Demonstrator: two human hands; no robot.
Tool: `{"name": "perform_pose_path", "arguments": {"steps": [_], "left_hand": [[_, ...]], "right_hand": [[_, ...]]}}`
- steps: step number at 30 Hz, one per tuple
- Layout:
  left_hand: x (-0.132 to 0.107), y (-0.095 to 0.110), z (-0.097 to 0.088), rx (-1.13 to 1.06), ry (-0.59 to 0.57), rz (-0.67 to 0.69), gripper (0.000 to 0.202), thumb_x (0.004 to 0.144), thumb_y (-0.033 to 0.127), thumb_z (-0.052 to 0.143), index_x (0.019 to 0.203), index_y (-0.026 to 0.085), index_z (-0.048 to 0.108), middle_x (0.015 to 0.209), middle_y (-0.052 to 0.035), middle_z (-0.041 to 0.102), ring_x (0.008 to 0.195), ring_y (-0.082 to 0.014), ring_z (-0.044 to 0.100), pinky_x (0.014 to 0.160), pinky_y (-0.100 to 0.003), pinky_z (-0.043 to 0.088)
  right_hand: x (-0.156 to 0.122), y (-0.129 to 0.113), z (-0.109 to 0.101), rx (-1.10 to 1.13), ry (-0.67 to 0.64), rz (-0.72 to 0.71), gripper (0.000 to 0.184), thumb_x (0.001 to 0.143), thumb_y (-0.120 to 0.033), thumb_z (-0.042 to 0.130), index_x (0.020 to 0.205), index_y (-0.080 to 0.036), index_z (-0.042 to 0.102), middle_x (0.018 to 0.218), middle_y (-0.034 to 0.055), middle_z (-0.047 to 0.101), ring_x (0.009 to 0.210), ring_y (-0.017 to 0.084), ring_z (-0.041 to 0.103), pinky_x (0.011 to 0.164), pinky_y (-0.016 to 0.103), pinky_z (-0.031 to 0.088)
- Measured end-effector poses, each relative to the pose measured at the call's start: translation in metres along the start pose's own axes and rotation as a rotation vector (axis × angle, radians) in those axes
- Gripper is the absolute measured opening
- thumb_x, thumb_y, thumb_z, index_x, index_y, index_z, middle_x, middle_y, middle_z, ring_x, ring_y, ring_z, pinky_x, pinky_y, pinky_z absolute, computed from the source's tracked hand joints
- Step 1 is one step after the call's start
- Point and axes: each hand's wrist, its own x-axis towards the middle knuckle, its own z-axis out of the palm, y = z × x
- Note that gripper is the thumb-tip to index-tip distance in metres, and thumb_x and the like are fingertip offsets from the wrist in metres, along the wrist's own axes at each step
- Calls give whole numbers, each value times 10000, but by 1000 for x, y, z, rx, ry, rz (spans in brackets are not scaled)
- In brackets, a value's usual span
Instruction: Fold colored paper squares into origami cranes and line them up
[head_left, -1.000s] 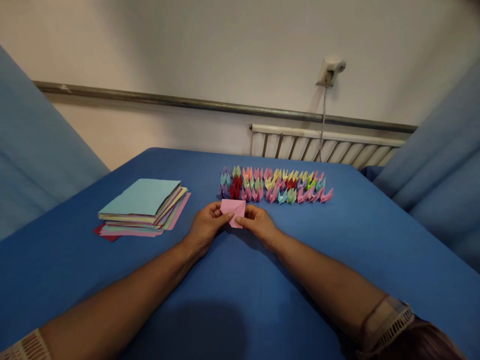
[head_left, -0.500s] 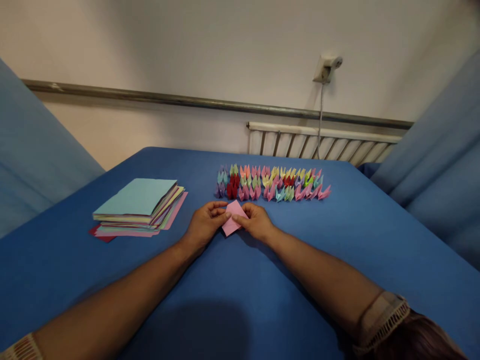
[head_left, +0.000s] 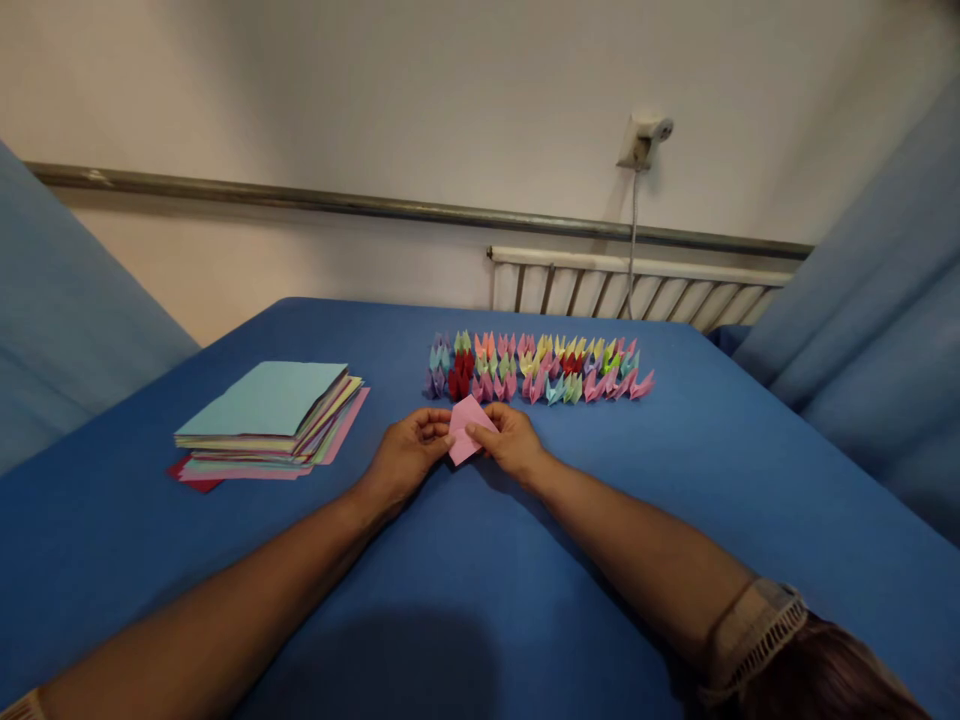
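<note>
A small piece of folded pink paper point(head_left: 466, 440) is between my two hands, over the middle of the blue-covered table. My left hand point(head_left: 410, 448) pinches its left edge with thumb and fingers. From the other side my right hand point(head_left: 514, 440) grips it, the thumb lying across the front of the paper and the fingers behind. Just beyond the hands stand rows of folded paper cranes point(head_left: 536, 370) in pink, red, yellow, green, blue and purple.
A thick stack of coloured paper sheets point(head_left: 262, 400), light blue on top, lies on the table point(head_left: 420, 620) to the left. Behind are a wall rail point(head_left: 375, 208), a radiator point(head_left: 645, 265) and a plugged-in socket point(head_left: 637, 142). Blue curtains point(head_left: 885, 270) hang at both sides.
My left thumb has drawn back toward the paper's left edge, uncovering more of it. The right hand keeps its grip. The whole view has shifted slightly.
</note>
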Motion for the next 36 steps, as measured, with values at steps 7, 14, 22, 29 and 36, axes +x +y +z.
{"name": "perform_pose_path", "arguments": {"steps": [7, 14, 22, 29, 36], "left_hand": [[1, -2, -3, 71, -7, -20, 434, 602, 341, 788, 939, 139, 604, 639, 25, 639, 574, -134, 612, 588, -255, 469], [5, -4, -5, 137, 7, 24, 360, 609, 361, 773, 857, 156, 612, 611, 38, 617, 550, -116, 576, 549, -232, 442], [3, -4, -3, 105, -56, 62, 396, 629, 319, 746, 961, 167, 591, 764, 9, 666, 693, -146, 644, 691, -290, 518], [2, -4, -1, 0, -96, 27, 462, 599, 267, 778, 996, 153, 571, 813, -15, 690, 750, -160, 664, 759, -315, 518], [3, -6, -2, 47, -38, 31, 438, 648, 352, 768, 990, 140, 597, 673, 24, 644, 606, -123, 605, 614, -244, 462]], "right_hand": [[0, 0, 1, 5, -91, -43, 154, 729, -268, 684, 816, -160, 615, 716, -22, 606, 635, 109, 536, 575, 224, 434], [-1, 1, 1, -25, -197, -61, 159, 766, -252, 660, 891, -154, 658, 781, -13, 637, 666, 109, 546, 610, 228, 428], [1, -5, -1, 89, -159, 36, 77, 741, -190, 652, 802, -147, 631, 636, -45, 570, 512, 75, 469, 529, 216, 404], [1, -5, -3, 112, -107, 67, 118, 740, -217, 648, 819, -133, 623, 634, -27, 579, 493, 80, 468, 487, 220, 390], [1, 0, -4, 119, -169, -15, 143, 738, -257, 660, 829, -149, 638, 676, -23, 595, 560, 95, 500, 544, 227, 406]]}}
